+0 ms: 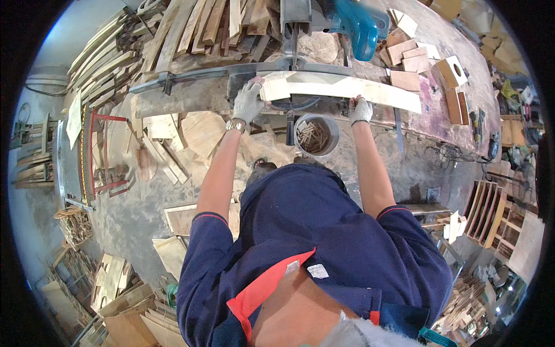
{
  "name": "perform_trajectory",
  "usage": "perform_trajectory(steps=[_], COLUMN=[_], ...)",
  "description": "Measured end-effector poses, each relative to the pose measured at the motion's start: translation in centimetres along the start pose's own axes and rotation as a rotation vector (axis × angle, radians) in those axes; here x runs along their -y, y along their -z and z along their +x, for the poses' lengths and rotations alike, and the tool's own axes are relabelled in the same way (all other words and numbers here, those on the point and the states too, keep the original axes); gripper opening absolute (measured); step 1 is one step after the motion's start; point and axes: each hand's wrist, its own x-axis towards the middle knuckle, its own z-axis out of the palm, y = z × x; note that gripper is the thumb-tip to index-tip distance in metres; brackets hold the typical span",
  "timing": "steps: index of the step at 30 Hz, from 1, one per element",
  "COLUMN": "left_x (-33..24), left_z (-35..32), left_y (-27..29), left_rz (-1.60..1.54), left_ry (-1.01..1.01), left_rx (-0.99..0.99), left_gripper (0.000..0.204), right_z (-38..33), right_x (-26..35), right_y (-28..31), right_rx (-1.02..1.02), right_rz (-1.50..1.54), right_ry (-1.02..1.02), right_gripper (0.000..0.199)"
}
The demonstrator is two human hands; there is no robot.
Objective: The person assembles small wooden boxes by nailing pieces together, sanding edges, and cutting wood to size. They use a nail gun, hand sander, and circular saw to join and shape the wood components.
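A long pale wooden board (347,87) lies across the bed of a mitre saw (298,17) with a teal handle. At its left end is a short pale wood piece (275,87); I cannot tell whether it is separate from the board. My left hand (248,104), in a light knit glove, is closed on this short piece, its thumb side against the near edge. Farther right, my gloved right hand (362,110) grips the near edge of the long board, some fingertips hidden. The saw's blade (295,45) stands just beyond the wood, between my hands.
A metal fence (193,75) runs left behind the wood. Below the bench edge stands a bucket (316,135) of small offcuts. Stacked wood strips (202,26) fill the far left. Cut blocks (404,55) and a holed wooden box (451,72) sit on the bench at right.
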Motion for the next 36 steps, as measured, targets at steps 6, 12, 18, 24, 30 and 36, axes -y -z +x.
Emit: perform_trajectory(steps=[6,12,18,24,30,36], left_x=[2.9,3.6,2.9,2.6,3.2,3.2], left_z=[1.4,0.5,0.4,0.3,0.3,0.5], left_y=[-1.1,-2.7,-3.9,-5.1,-5.0,-4.9], left_rz=[-0.016,0.078,0.033,-0.106,-0.092,-0.073], left_ry=[0.128,0.184,0.14,0.131,0.098,0.07], left_rx=[0.085,0.075,-0.018,-0.08,-0.002,0.009], left_gripper=[0.04,0.042,0.04,0.037,0.036,0.033], right_z=[-0.5,-4.2,-13.3,-13.5,-12.1,-12.0], right_x=[0.2,0.5,-5.2,-7.8,-8.9,-9.0], right_y=[0.2,0.4,-6.4,-10.5,-9.7,-9.4], right_rx=[0.046,-0.096,0.565,0.691,0.675,0.673], right_rz=[-0.117,-0.845,-1.57,-1.693,-1.686,-1.699], right_ry=[-0.146,0.507,1.047,0.939,1.014,1.009], right_gripper=[0.008,0.027,0.06,0.057,0.052,0.054])
